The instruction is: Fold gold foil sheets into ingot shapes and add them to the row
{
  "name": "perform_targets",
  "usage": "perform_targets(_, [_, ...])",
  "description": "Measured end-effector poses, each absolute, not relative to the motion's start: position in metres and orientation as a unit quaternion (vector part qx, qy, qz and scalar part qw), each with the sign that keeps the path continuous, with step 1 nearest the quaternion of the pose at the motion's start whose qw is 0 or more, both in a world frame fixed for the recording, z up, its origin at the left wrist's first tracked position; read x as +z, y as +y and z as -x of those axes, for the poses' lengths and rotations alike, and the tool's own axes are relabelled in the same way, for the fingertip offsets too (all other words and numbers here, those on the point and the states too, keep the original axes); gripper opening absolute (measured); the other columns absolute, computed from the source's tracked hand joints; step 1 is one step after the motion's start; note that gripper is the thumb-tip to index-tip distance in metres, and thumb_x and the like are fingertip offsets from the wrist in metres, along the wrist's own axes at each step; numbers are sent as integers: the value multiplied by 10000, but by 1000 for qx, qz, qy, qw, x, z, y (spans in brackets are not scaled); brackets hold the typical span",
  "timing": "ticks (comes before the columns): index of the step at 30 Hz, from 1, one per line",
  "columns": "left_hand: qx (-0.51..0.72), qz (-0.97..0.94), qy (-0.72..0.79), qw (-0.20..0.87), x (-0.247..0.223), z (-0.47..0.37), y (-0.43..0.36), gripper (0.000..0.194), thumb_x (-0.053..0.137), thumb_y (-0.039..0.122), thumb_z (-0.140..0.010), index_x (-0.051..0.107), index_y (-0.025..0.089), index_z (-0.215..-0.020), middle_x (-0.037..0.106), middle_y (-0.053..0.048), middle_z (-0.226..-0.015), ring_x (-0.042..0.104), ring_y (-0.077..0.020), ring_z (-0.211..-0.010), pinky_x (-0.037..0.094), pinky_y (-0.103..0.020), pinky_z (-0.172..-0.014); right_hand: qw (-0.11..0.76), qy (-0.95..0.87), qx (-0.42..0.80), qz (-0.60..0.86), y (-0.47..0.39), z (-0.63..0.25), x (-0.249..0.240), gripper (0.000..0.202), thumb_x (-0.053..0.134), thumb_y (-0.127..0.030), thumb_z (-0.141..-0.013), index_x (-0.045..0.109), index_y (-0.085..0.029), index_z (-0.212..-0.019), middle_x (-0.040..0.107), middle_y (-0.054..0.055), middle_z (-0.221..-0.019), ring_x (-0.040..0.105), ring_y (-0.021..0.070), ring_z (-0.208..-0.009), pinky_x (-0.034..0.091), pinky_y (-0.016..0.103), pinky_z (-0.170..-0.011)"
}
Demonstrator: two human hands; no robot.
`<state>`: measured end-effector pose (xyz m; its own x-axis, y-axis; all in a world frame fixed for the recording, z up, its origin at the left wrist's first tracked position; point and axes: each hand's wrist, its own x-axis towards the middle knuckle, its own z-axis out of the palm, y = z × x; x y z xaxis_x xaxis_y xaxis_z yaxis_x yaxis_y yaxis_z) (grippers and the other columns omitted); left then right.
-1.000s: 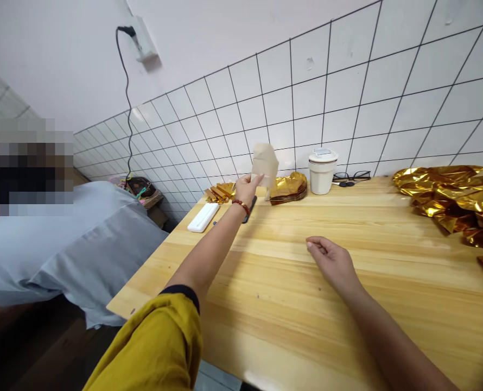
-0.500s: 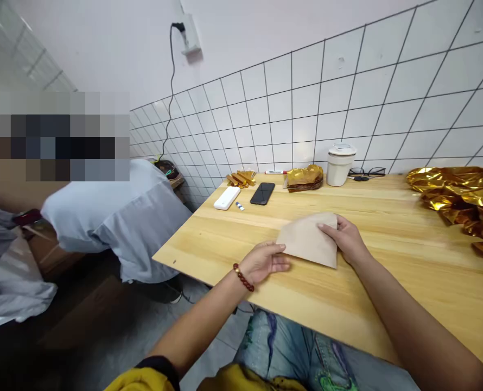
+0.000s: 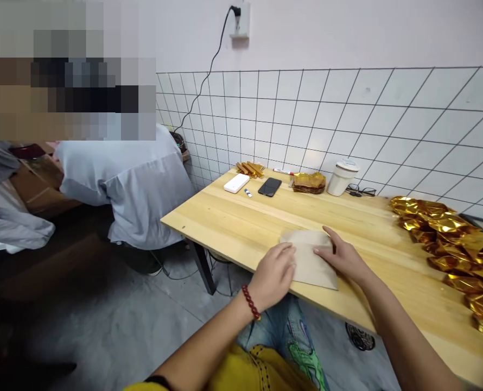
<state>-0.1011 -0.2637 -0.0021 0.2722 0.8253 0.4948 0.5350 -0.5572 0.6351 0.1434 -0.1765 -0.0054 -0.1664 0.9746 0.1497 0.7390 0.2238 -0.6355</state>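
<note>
A piece of beige paper (image 3: 315, 266) lies near the front edge of the wooden table (image 3: 225, 217), between my hands. My left hand (image 3: 274, 271), with a dark red bead bracelet at the wrist, has bent fingers closed at the paper's left edge; their tips are a little blurred. My right hand (image 3: 345, 258) is at the right edge. Its thumb rests on top of the paper, the forefinger stretches along the far right corner, and the other fingers are hidden.
Toward the wall are a white power bank (image 3: 236, 183), a phone (image 3: 269, 187), folded gold foil (image 3: 309, 182), a white lidded cup (image 3: 342, 178) and glasses (image 3: 360, 190). Shiny gold foil (image 3: 437, 222) covers the right side. A person in a light shirt (image 3: 144, 184) sits at left.
My left hand has turned palm down and come over the paper's left edge. The paper has moved nearer the table's front edge. The view has tilted and shifted.
</note>
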Motion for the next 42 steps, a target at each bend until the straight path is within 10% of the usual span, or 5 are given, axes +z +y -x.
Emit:
perform_targets(4, [269, -834, 473, 92, -13, 65, -259, 550, 518, 394, -904, 471, 114, -1375, 432, -175, -1478, 370, -323, -1382, 306, -510, -1157, 301, -737, 13, 606, -214, -138, -13, 727, 530, -527, -874, 407, -101, -1450, 359, 210, -1527, 384, 346, -1387, 375, 511, -1097])
perform_targets(14, [160, -845, 503, 90, -25, 59, -274, 611, 346, 420, -955, 384, 76, -1458, 361, -148, -1541, 284, -299, -1445, 192, -482, -1204, 123, -825, 47, 550, -266, -105, -42, 600, 222, -475, -1010, 415, -135, -1466, 341, 116, -1557, 300, 247, -1451, 274, 480, -1169])
perform_targets(26, [151, -910, 384, 33, -35, 95, -298, 830, 615, 450, -843, 236, 128, -1508, 284, -152, -1577, 221, -281, -1469, 114, -489, -1211, 111, -859, -33, 499, -310, -118, -51, 933, 619, -636, -778, 265, -225, -1536, 322, 130, -1566, 355, 361, -1402, 354, 542, -1061])
perform_targets(33, [190, -897, 395, 52, -11, 120, -283, 910, 493, 757, -774, 391, 145, -1440, 317, -206, -1546, 217, -384, -1453, 107, -618, -1169, 61, -845, 59, 527, -290, -142, -28, 653, 444, -621, -889, 424, -304, -1460, 366, 92, -1550, 396, 367, -1369, 409, 568, -978])
perform_targets(42, [247, -921, 295, 58, -24, 53, -312, 787, 288, 696, -890, 356, 162, -1463, 382, -148, -1527, 327, -290, -1416, 146, -510, -1200, 166, -731, 21, 662, -253, -165, -18, 548, 394, -566, -921, 659, -168, -1189, 511, 186, -1412, 503, 341, -1286, 454, 498, -991])
